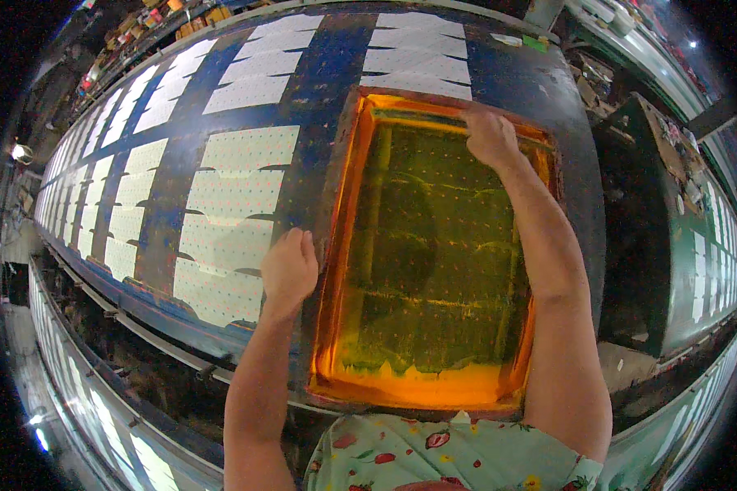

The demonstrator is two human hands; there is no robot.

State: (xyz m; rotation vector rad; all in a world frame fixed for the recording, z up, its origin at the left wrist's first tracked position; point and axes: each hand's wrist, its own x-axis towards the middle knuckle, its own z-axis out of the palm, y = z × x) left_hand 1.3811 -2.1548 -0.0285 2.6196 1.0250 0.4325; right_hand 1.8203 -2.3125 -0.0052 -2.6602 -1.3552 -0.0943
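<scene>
A screen-printing frame [332,327] with orange edges and a dark yellow-green mesh lies on the long table before me. Through the mesh, rows of small dots show. My right hand [490,137] is at the frame's far end, its fingers closed round what looks like a squeegee [422,120], a dark bar lying along the inner far edge. The fingers partly hide the bar. Just outside the frame's left side, my left hand [290,266] is curled into a fist above the table, with nothing visible in it. Pale dotted fabric pieces [236,196] lie to its left.
The long blue-stained printing table [323,78] stretches away left, bearing several rows of pale pieces. A dark green cabinet-like box [643,221] stands to the right. Shelves with small containers [143,24] line the far left. A rail [160,331] runs along the table's near edge.
</scene>
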